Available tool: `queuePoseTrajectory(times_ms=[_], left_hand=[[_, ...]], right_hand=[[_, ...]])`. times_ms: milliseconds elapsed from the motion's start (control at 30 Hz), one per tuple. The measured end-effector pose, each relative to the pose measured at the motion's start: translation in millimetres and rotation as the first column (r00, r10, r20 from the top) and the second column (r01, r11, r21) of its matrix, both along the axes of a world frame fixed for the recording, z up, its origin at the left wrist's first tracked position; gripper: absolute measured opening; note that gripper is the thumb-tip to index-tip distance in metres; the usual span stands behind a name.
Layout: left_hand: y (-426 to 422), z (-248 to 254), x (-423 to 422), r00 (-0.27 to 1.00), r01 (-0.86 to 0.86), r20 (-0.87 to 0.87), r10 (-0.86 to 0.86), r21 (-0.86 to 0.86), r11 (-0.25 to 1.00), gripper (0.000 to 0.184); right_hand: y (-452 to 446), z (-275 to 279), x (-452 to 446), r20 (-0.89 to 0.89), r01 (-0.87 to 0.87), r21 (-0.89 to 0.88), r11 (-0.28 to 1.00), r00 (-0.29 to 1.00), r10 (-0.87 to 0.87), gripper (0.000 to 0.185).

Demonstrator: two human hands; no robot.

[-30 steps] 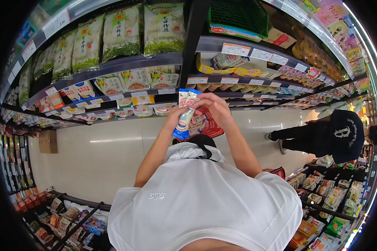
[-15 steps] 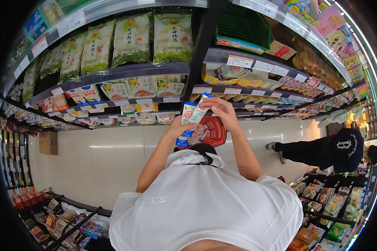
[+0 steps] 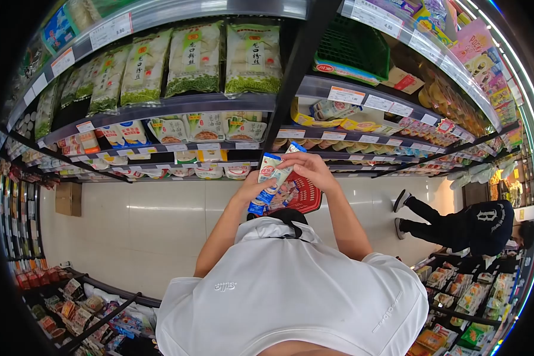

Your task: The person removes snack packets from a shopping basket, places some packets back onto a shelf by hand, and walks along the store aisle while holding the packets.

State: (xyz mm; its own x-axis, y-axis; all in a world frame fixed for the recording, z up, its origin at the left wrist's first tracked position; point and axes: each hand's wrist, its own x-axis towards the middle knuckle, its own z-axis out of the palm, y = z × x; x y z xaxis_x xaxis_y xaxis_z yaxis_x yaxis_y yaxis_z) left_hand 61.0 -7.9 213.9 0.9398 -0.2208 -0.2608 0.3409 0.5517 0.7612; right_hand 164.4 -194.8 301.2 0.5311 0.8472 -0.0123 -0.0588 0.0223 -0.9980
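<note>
Two slim blue-and-white packets (image 3: 269, 172) with red lettering overlap in front of my chest. My left hand (image 3: 252, 188) is closed round their lower part, its thumb across the front. The fingers of my right hand (image 3: 312, 168) bend over the upper end of the rear packet, which leans to the right. Below and behind both hands hangs a red basket (image 3: 310, 194) with small packets inside, partly hidden by the held packets.
Shelves ahead hold bagged noodles (image 3: 253, 59), a green crate (image 3: 353, 50) and a yellow display box (image 3: 314, 114). A cardboard box (image 3: 69, 199) stands on the floor at left. A person in dark clothes (image 3: 486, 222) is at right. Low product racks (image 3: 95, 314) lie behind me.
The two packets, lined up at first, have fanned apart and now overlap at an angle. The shelves sit slightly lower in view. The person at right has shifted their legs.
</note>
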Motion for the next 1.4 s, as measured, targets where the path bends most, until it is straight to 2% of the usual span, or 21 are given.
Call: queuePoseTrajectory(times_ms=[67, 300, 367, 567, 700, 767, 900, 967, 1067, 1167, 1400], left_hand=[[-1, 2, 0, 0.999, -0.032, 0.035, 0.026, 0.178, 0.983, 0.033], [2, -8, -1, 0.999, -0.025, 0.036, 0.019, 0.162, 0.987, 0.034], [0, -11, -2, 0.985, -0.128, 0.151, 0.084, 0.307, 0.943, 0.034], [-6, -16, 3, 0.981, -0.136, 0.179, 0.072, 0.377, 0.916, 0.035], [-5, -23, 0, 0.980, -0.148, 0.182, 0.086, 0.362, 0.921, 0.033], [-5, -20, -3, 0.990, -0.116, 0.109, 0.084, 0.332, 0.936, 0.031], [-8, -19, -3, 0.992, -0.106, 0.094, 0.080, 0.323, 0.940, 0.032], [-9, -21, -2, 0.990, -0.121, 0.109, 0.089, 0.331, 0.936, 0.034], [-9, -23, -3, 0.988, -0.139, 0.102, 0.113, 0.313, 0.940, 0.034], [-12, -16, -6, 0.994, -0.109, 0.040, 0.102, 0.316, 0.943, 0.034], [-17, -13, -3, 0.994, -0.102, 0.078, 0.081, 0.329, 0.939, 0.034]], right_hand=[[0, 0, -1, -0.026, -0.009, -0.019, 1.000, 1.000, 0.009, 0.044], [0, -7, -6, -0.015, -0.078, 0.044, 0.996, 0.997, 0.079, 0.042], [-1, -7, -7, -0.061, -0.067, -0.002, 0.998, 0.996, 0.066, 0.042], [-2, -9, -11, 0.015, -0.056, 0.017, 0.998, 0.998, 0.056, 0.039], [-2, -14, -14, 0.052, -0.084, 0.036, 0.996, 0.995, 0.082, 0.037], [-3, -16, -13, 0.035, -0.108, -0.037, 0.993, 0.993, 0.109, 0.035], [-3, -17, -16, -0.037, -0.097, -0.007, 0.995, 0.995, 0.096, 0.037], [-3, -16, -20, 0.040, -0.050, -0.016, 0.999, 0.998, 0.050, 0.036], [-3, -17, -21, 0.137, -0.073, -0.007, 0.997, 0.988, 0.073, 0.036], [-9, -24, -21, 0.100, -0.014, -0.027, 1.000, 0.995, 0.017, 0.036], [-17, -28, -19, 0.044, 0.048, 0.031, 0.998, 0.998, -0.049, 0.038]])
